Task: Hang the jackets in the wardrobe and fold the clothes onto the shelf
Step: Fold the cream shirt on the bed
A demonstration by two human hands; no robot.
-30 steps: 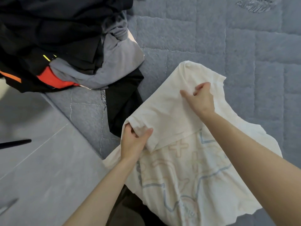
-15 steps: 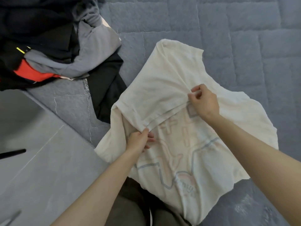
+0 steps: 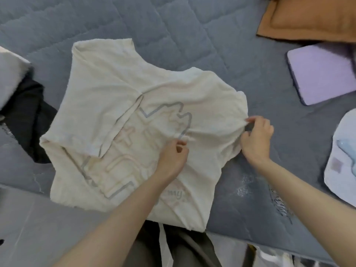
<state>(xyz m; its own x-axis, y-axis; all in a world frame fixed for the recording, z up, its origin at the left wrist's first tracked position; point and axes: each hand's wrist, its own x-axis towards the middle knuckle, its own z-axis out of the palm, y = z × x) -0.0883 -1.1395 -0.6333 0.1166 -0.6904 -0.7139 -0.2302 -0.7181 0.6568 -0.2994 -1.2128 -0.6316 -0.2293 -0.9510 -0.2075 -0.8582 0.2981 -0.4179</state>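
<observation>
Head view.

Surface: quilted grey-blue bed cover, filling most of the frame; its near edge runs across the bottom, with pale grey floor beyond it at lower left.

Item 1: cream T-shirt, printed with a grey and pale outline design. It lies spread flat on the bed cover, left of centre, its lower end reaching the near edge. Its left side is folded inward over the print.

Item 2: left hand. The bare forearm rises from the bottom edge of the frame, across the shirt. Fingers are curled, with thumb and forefinger pinching a raised crease of cloth at the middle of the shirt.

Item 3: right hand. The bare forearm enters from the lower right, over bare bed cover. Fingertips and thumb pinch the shirt's right-hand edge, and creases run from that grip toward the left hand.

Item 4: black garment, crumpled at the left edge of the bed cover, just beside the shirt, with a pale grey garment above it.

Item 5: brown cushion, far right corner.

Item 6: lilac flat pad, right edge, below the cushion.

Item 7: white and pale blue item, right edge, nearer; partly out of frame.
</observation>
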